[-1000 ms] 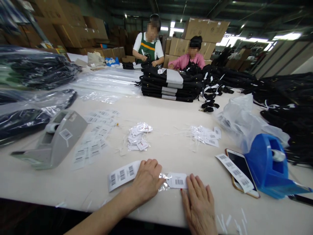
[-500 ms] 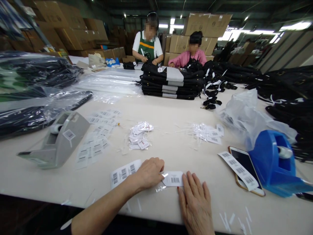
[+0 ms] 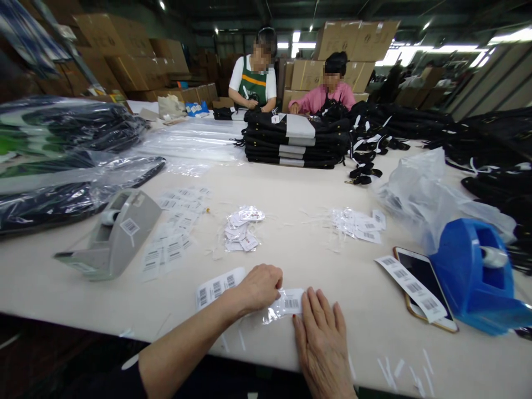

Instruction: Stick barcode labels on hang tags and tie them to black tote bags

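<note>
A white barcode tag [image 3: 292,302] lies flat on the table in front of me, with a shiny clear plastic piece [image 3: 271,315] at its left end. My left hand [image 3: 261,285] is closed, its fingers pinching the left end of the tag and plastic; the exact grip is partly hidden. Fingers stretched, my right hand [image 3: 322,332] rests flat with its fingertips on the tag's right end. A strip of barcode labels [image 3: 216,288] lies partly under my left wrist. Beyond my hands are a pile of small white tags [image 3: 241,228] and a second pile of barcode tags [image 3: 357,224].
A grey tape dispenser [image 3: 118,238] stands at left beside barcode label sheets [image 3: 170,238]. To the right are a phone [image 3: 419,277] under a label strip, a blue tape dispenser [image 3: 469,271] and crumpled plastic [image 3: 419,194]. Folded black goods [image 3: 295,141] are stacked before two co-workers.
My right hand has shifted slightly left along the tag. More clear plastic shows over the tag's left end beside my closed left hand. The whole view has shifted a little.
</note>
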`<state>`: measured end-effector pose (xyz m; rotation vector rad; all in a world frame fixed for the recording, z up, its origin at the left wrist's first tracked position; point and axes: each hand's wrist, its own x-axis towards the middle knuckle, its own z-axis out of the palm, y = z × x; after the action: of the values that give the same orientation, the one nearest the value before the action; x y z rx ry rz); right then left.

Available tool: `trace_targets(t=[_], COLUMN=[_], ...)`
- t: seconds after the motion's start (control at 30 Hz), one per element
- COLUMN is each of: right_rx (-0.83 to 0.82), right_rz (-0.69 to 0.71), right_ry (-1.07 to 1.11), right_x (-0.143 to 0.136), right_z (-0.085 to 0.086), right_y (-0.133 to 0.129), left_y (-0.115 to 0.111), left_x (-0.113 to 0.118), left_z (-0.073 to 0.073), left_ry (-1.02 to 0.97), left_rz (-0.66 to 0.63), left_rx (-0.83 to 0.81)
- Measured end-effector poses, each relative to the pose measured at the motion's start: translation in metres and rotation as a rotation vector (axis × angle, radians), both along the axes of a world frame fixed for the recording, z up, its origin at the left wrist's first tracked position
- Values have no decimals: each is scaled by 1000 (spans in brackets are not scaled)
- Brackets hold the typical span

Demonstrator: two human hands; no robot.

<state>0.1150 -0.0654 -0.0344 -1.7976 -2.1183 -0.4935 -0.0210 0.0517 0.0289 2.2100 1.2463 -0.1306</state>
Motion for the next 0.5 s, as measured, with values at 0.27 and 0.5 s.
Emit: trace_targets(t=[0.27, 0.5], right_rx=[-31, -384], right_rz=[42, 172], right_ry=[197, 393], right_x=[13, 0], right_z=[-1, 33], right_y=[2, 38], left_y=[-29, -68], left_x=[-51, -77], left_z=[19, 3], left_ry=[-138, 39], left_rz=[90, 62], left_rx=[109, 178])
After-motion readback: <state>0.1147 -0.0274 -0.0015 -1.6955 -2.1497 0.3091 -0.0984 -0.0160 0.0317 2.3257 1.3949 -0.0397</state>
